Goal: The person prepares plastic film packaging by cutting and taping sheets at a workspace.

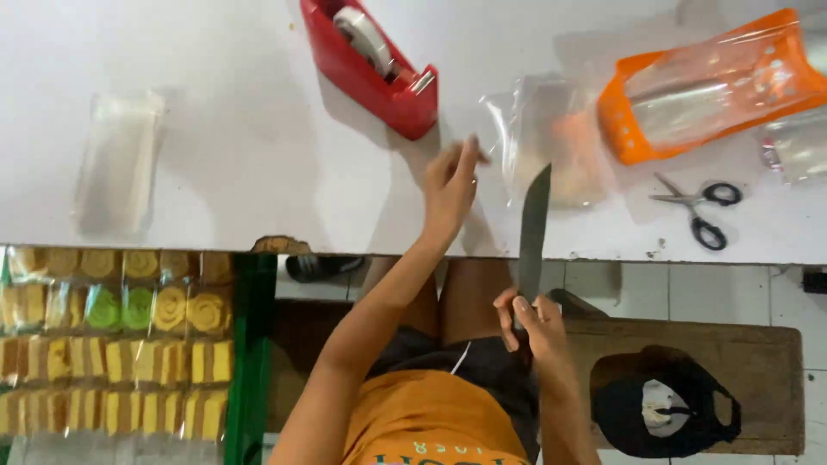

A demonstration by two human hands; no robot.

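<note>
My right hand (527, 323) grips the handle of a long dark knife (533, 228) below the edge of the white table (241, 112), blade pointing up over the tabletop. My left hand (452, 185) reaches onto the table with fingers pinching the edge of a clear plastic bag (551, 142) that lies flat with something pale orange inside. The knife tip sits just beside that bag.
A red tape dispenser (375, 65) stands beyond my left hand. An orange and clear pouch (711, 86) and black-handled scissors (702, 207) lie at right. A stack of clear bags (116, 159) lies at left. Wrapped yellow and green cakes (112, 344) fill a crate lower left. A black cap (663, 413) rests on a wooden bench.
</note>
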